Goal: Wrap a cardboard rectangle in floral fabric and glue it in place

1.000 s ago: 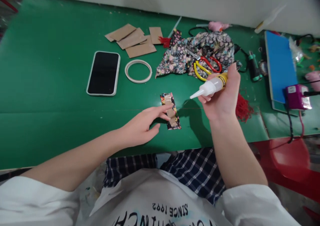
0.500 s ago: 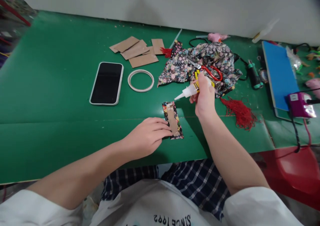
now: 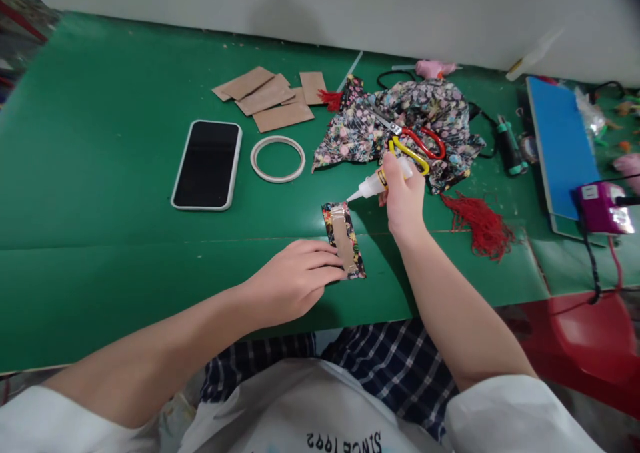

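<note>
My left hand (image 3: pixel 293 279) lies with fingers stretched out, the tips resting on the lower part of a small cardboard strip (image 3: pixel 341 229) edged with folded floral fabric. My right hand (image 3: pixel 407 203) is closed round a white glue bottle (image 3: pixel 373 185), tilted with its thin nozzle pointing down and left. The nozzle tip is at the strip's upper right corner; whether it touches, I cannot tell. Just beyond that hand, red-and-yellow-handled scissors (image 3: pixel 423 143) lie on crumpled floral fabric (image 3: pixel 345 139). The fingers under the bottle are mostly hidden.
A phone (image 3: pixel 207 166) and a tape roll (image 3: pixel 254 163) lie to the left on the green table (image 3: pixel 100 173). Several cardboard pieces (image 3: pixel 283 116) are behind. At right are red tassel threads (image 3: pixel 480 226), a green-and-black tool (image 3: pixel 510 149), a blue board (image 3: pixel 565 146) and a purple device (image 3: pixel 603 209).
My right hand has moved slightly left with the glue bottle, bringing its nozzle closer to the strip's upper corner. My left hand stays on the strip. The view has shifted a little.
</note>
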`<state>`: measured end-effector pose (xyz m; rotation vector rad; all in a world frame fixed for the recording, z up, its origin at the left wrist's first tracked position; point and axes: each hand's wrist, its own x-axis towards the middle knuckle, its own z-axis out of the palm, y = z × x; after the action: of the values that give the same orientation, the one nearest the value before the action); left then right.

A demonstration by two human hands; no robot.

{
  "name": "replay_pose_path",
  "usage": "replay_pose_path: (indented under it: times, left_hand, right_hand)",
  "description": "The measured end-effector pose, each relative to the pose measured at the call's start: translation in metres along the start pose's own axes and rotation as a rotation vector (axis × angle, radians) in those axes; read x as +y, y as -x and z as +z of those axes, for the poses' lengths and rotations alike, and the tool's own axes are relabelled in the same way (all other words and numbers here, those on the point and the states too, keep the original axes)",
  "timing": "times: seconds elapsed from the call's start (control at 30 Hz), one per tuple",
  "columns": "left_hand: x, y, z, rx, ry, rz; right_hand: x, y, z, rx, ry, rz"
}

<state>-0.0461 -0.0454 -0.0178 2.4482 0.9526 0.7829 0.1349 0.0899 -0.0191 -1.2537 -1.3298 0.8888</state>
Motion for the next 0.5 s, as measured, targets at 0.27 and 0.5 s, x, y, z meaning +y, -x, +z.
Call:
replay_pose_path:
  times: [0.27,0.5]
  left_hand:
    - [0.0004,0.0000,-0.0011,0.000,-0.004,-0.008]
    - [-0.0007,0.0007,-0.0002,0.010,0.006,-0.027]
  right_hand:
    - [-0.0023,0.0028,-0.0003,-0.011,0.049,-0.037]
    - [-0.0054,0.0047,0.0000,-0.033,0.065,-0.041]
